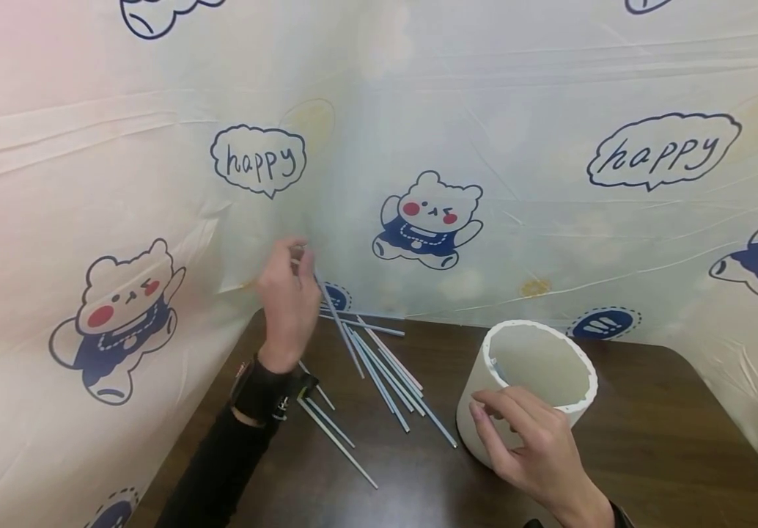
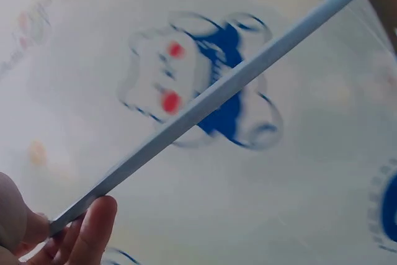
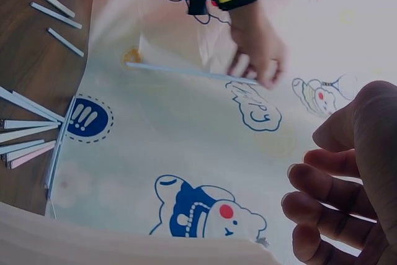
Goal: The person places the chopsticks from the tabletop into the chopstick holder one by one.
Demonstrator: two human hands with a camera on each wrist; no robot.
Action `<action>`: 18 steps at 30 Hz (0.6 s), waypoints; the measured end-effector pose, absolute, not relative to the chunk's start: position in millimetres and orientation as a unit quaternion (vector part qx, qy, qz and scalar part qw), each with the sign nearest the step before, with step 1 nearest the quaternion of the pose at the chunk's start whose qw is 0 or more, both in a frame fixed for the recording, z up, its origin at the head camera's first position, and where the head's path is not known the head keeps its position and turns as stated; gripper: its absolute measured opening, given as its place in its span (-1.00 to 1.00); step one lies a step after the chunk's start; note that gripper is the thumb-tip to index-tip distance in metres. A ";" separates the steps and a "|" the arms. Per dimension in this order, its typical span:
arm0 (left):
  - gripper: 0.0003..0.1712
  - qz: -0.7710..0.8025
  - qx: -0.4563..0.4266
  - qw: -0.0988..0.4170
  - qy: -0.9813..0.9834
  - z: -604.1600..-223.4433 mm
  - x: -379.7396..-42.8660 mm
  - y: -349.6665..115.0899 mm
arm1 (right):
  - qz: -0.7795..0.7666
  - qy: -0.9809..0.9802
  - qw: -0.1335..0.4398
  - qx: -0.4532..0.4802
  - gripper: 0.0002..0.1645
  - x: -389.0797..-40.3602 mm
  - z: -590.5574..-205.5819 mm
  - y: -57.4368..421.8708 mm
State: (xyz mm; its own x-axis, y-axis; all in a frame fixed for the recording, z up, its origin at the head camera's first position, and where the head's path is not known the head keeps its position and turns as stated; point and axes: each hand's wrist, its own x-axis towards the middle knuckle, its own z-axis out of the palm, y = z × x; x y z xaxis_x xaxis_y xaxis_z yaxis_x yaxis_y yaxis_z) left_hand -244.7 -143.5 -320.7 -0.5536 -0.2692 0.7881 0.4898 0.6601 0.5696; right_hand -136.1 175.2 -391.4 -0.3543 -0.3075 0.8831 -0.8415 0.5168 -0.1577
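My left hand (image 1: 289, 304) is raised over the far left of the table. Between its thumb and fingers it pinches one end of a thin light blue stick (image 2: 205, 107), which slants downward in the head view. Beneath it lies a loose fan of several blue, white and pink sticks (image 1: 438, 422). Closer to me on the left are three more sticks (image 1: 338, 444), partly behind the wrist. My right hand (image 1: 537, 447), fingers loosely bent and holding nothing, is at the near side of a white cylindrical container (image 1: 470, 422). A bit of blue shows inside that container.
The dark brown tabletop (image 1: 643, 440) has a printed cloth (image 1: 517, 242) with bears and "happy" bubbles rising behind it and along both sides. Some sticks at the back lie against the foot of this cloth.
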 end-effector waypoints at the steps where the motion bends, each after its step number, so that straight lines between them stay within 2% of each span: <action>1: -0.74 -0.408 -0.086 0.475 -0.775 -316.8 -238.2 -137.5 | 0.315 -0.763 0.421 0.376 -0.61 -136.1 -391.5 174.8; 12: -0.85 -0.382 -0.271 0.584 -0.663 -290.7 -166.0 -78.5 | 0.292 -0.780 0.402 0.379 -0.53 -133.0 -388.4 159.6; 18: -0.81 -0.358 -0.358 0.616 -0.603 -292.8 -132.4 -57.5 | 0.301 -0.776 0.383 0.400 -0.53 -130.1 -384.9 152.0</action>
